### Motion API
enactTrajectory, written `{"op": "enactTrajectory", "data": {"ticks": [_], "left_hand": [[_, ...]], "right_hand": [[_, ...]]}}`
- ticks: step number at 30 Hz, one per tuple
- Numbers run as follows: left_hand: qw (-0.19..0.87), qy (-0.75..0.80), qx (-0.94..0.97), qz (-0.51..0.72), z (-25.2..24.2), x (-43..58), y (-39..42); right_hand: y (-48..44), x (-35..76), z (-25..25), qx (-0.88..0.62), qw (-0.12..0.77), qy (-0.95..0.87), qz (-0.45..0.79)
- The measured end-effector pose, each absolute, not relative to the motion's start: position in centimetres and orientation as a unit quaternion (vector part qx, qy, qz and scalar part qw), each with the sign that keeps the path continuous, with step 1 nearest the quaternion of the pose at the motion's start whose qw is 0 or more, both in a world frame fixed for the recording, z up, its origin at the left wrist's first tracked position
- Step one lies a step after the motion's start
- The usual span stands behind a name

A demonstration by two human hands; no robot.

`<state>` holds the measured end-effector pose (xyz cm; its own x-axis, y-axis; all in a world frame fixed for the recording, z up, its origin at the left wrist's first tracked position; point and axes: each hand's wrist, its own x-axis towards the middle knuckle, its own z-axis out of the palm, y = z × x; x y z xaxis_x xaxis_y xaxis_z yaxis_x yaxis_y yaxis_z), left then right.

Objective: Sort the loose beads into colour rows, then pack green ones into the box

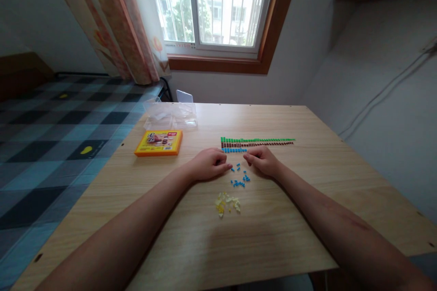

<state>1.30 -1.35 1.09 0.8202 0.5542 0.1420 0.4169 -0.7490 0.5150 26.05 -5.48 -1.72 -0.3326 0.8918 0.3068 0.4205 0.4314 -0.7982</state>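
My left hand (210,163) rests on the table with its fingers loosely curled and its thumb stretched out, beside a loose blue block (238,164). My right hand (263,160) has thumb and forefinger pinched together near the right end of a row of small blue blocks (232,150). Whatever may be between those fingertips is too small to make out. Behind the blue row run a longer brown row (256,144) and a green row (256,140). Nearer to me lie scattered blue blocks (239,184) and a loose pile of pale and deep yellow pieces (221,202).
At the left stands a flat yellow-orange box (159,143) with a printed lid. Clear plastic containers (170,116) stand behind it. A checkered bed (68,145) adjoins the wooden table (280,245) on the left; a window (221,4) is ahead.
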Motion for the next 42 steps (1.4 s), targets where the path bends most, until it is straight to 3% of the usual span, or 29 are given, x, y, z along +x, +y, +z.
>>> {"op": "enactTrajectory", "data": {"ticks": [17, 25, 33, 42], "left_hand": [[0.239, 0.275, 0.919, 0.149, 1.1, 1.2, -1.3], [0.242, 0.319, 0.901, 0.170, 0.9, 1.0, -1.0], [0.225, 0.319, 0.907, 0.159, 1.1, 1.1, -1.2], [0.219, 0.313, 0.910, 0.158, 1.0, 1.1, -1.0]], "right_hand": [[-5.6, 26.6, -0.5, -0.450, 0.334, -0.715, 0.419], [-7.6, 27.6, 0.4, -0.420, 0.214, -0.746, 0.470], [-8.7, 27.4, 1.1, -0.419, 0.191, -0.827, 0.323], [-8.4, 27.3, 0.9, -0.406, 0.188, -0.847, 0.285]]}}
